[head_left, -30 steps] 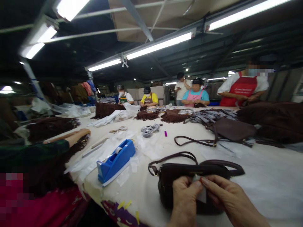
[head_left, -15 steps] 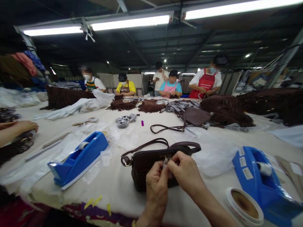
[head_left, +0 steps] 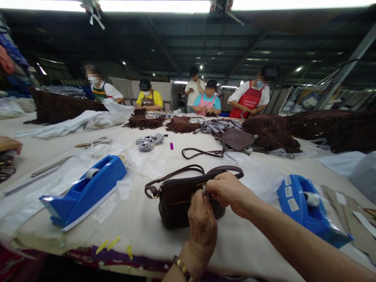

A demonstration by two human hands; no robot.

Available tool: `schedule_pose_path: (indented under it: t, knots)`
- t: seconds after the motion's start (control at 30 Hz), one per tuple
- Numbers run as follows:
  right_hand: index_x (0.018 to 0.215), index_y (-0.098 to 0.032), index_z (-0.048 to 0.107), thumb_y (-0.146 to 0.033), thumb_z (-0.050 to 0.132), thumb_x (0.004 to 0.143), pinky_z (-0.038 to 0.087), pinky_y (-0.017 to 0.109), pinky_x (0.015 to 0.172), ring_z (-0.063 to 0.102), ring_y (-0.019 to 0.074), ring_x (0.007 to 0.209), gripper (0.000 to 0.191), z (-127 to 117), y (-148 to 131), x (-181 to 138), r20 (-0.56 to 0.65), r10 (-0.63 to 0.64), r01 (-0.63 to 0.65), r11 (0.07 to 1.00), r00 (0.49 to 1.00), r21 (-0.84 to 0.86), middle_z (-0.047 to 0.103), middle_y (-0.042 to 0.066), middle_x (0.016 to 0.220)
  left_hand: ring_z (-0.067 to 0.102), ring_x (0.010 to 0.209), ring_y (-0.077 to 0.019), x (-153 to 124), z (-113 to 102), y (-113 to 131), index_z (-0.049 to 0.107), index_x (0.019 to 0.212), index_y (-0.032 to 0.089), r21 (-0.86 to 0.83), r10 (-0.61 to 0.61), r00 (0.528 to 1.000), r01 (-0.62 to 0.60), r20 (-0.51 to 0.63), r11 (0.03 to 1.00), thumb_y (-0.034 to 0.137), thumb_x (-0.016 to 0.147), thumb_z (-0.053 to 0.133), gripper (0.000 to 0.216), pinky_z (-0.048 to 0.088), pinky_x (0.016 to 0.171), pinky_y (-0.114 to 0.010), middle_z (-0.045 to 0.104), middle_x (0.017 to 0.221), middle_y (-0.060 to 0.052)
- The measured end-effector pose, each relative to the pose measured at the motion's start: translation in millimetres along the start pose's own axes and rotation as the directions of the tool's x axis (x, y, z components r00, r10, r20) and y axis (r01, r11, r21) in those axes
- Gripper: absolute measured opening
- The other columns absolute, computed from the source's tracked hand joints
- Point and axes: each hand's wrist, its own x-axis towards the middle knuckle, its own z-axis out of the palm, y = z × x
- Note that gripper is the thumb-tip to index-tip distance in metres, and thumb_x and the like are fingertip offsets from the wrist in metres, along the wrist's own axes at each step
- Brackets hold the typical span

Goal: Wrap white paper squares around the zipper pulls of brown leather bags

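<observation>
A dark brown handbag (head_left: 175,203) stands upright on the table before me, its strap (head_left: 179,171) looped over the top. Both my hands are closed at the upper front of the bag, by its zipper. My left hand (head_left: 202,225) comes up from below, fingertips pinched on a small grey piece (head_left: 204,190). From the right, my right hand (head_left: 227,190) pinches at the same spot, thumb and fingers pressed together. Fingers partly cover the small piece, so I cannot tell whether it is the zipper pull or a wrapping on it.
Blue tape dispensers stand to the left (head_left: 88,188) and right (head_left: 302,211). Beyond lie a second brown bag (head_left: 236,139), wrapped straps (head_left: 149,141), a purple piece (head_left: 171,146) and fringed brown bags (head_left: 267,131). Several people work across the table; another person's hand (head_left: 10,145) is at far left.
The view has tipped down and things sit further left. My right hand has turned flatter, its forearm now stretching across the right side. The round tub at lower right is no longer visible.
</observation>
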Motion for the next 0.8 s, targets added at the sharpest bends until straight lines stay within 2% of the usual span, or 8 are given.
schedule_pose_path:
  t: [0.13, 0.23, 0.37, 0.5, 0.57, 0.67, 0.8]
  knots:
    - [0.037, -0.017, 0.038, -0.008, 0.044, 0.054, 0.01, 0.017, 0.031, 0.019, 0.0019, 0.028, 0.021, 0.6, -0.9, 1.0, 0.004, 0.012, -0.012, 1.0, 1.0, 0.026, 0.03, -0.008, 0.031, 0.06, 0.073, -0.0161, 4.8, -8.4, 7.7, 0.047, 0.102, 0.017, 0.069, 0.094, 0.993, -0.099, 0.069, 0.993, 0.013, 0.089, 0.035, 0.018, 0.05, 0.065, -0.026, 0.059, 0.082, -0.007]
    - [0.037, -0.017, 0.037, -0.007, 0.044, 0.054, 0.01, 0.017, 0.031, 0.018, 0.0013, 0.028, 0.021, 1.5, -1.8, 1.0, -0.008, 0.006, -0.006, 0.999, 1.0, 0.035, 0.028, -0.009, 0.03, 0.06, 0.069, -0.018, 6.6, -11.1, 10.1, 0.046, 0.102, 0.013, 0.162, 0.155, 0.984, -0.168, 0.088, 0.972, 0.016, 0.088, 0.04, 0.016, 0.05, 0.06, -0.028, 0.057, 0.078, -0.007]
    - [0.037, -0.018, 0.035, -0.006, 0.044, 0.055, 0.009, 0.017, 0.031, 0.019, 0.0011, 0.027, 0.023, 1.9, -3.1, 0.4, -0.01, -0.002, 0.002, 0.999, 1.0, 0.046, 0.029, -0.009, 0.03, 0.06, 0.062, -0.0179, 8.0, -8.5, 5.8, 0.048, 0.094, 0.015, 0.277, 0.169, 0.983, -0.183, 0.073, 0.943, 0.018, 0.087, 0.043, 0.01, 0.048, 0.055, -0.027, 0.058, 0.072, -0.005]
    - [0.036, -0.018, 0.035, -0.006, 0.045, 0.056, 0.009, 0.017, 0.031, 0.019, 0.0011, 0.028, 0.025, 0.3, -1.9, -0.1, 0.002, -0.022, 0.021, 0.997, 1.0, 0.07, 0.029, -0.009, 0.029, 0.063, 0.063, -0.0183, 10.0, -8.2, 2.6, 0.049, 0.097, 0.014, 0.268, 0.148, 0.986, -0.164, 0.082, 0.949, 0.017, 0.088, 0.038, 0.015, 0.049, 0.055, -0.027, 0.062, 0.073, -0.007]
    - [0.037, -0.017, 0.036, -0.007, 0.046, 0.057, 0.009, 0.018, 0.031, 0.019, 0.0013, 0.028, 0.025, -0.7, 0.0, 0.6, 0.016, -0.03, 0.029, 0.996, 0.999, 0.088, 0.029, -0.009, 0.03, 0.064, 0.067, -0.0185, 11.2, -9.9, 4.1, 0.049, 0.1, 0.014, 0.205, 0.079, 0.992, -0.098, 0.099, 0.974, 0.018, 0.088, 0.037, 0.018, 0.05, 0.058, -0.027, 0.064, 0.078, -0.008]
    - [0.041, -0.017, 0.041, -0.01, 0.048, 0.061, 0.01, 0.018, 0.032, 0.021, 0.0021, 0.029, 0.022, -2.8, 3.7, 1.3, 0.052, -0.038, 0.031, 0.991, 0.998, 0.131, 0.032, -0.009, 0.033, 0.064, 0.069, -0.0185, 13.8, -13.7, 11.4, 0.051, 0.097, 0.017, 0.083, -0.116, 0.984, 0.105, 0.133, 0.991, 0.023, 0.088, 0.036, 0.018, 0.049, 0.06, -0.028, 0.065, 0.08, -0.007]
    - [0.053, -0.015, 0.048, -0.021, 0.055, 0.065, 0.018, 0.018, 0.036, 0.03, 0.0029, 0.034, 0.015, -14.8, 14.0, -9.7, 0.104, -0.106, 0.082, 0.973, 0.989, 0.215, 0.043, -0.007, 0.044, 0.061, 0.066, -0.0178, 19.2, -20.2, 25.3, 0.052, 0.089, 0.019, -0.018, -0.356, 0.917, 0.365, 0.179, 0.931, 0.029, 0.087, 0.037, 0.018, 0.046, 0.06, -0.028, 0.063, 0.073, -0.004]
